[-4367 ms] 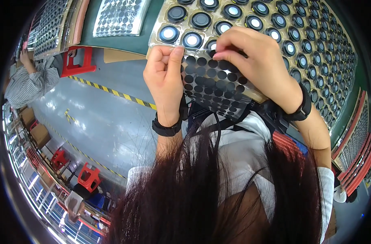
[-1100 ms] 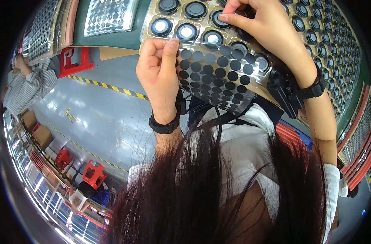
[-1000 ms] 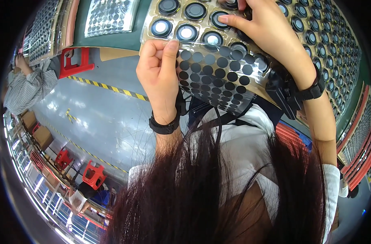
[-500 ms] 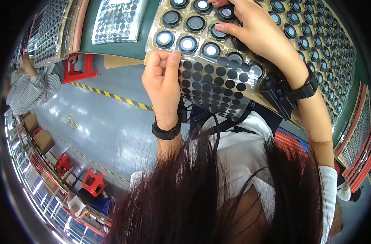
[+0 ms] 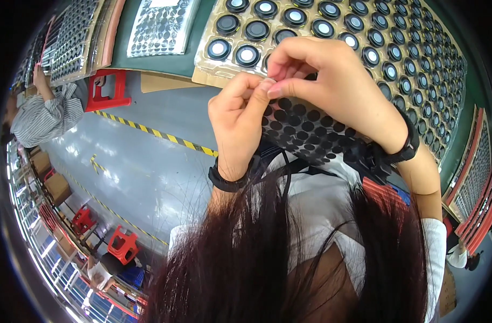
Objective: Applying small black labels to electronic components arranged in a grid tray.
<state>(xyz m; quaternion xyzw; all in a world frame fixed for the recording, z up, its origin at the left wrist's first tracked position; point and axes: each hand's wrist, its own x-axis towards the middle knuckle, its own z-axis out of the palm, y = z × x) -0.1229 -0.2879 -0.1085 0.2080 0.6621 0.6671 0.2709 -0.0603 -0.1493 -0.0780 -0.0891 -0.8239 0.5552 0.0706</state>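
My left hand point(image 5: 236, 121) is closed, its thumb and forefinger pinching the near-left corner of a clear sheet of black round stickers point(image 5: 310, 127). The sheet hangs toward me in front of my body. My right hand point(image 5: 335, 81) reaches over from the right, fingers curled, with thumb and fingertips meeting my left fingertips at that corner. What lies between the right fingertips is too small and hidden to make out. Just beyond both hands is a clear plastic tray point(image 5: 218, 74) of black round parts point(image 5: 256, 30), some with pale shiny centres; my right hand covers several.
A green table point(image 5: 122, 46) bears a bagged stack of sticker sheets point(image 5: 162, 27) and more filled trays point(image 5: 76, 43) at left. A red stool point(image 5: 107, 91) and a person in striped clothing point(image 5: 49, 116) are beyond. Stacked trays point(image 5: 472, 177) stand at right.
My right hand has left the round parts and come toward me to meet my left fingertips. My left hand has shifted slightly right, still pinching the sticker sheet.
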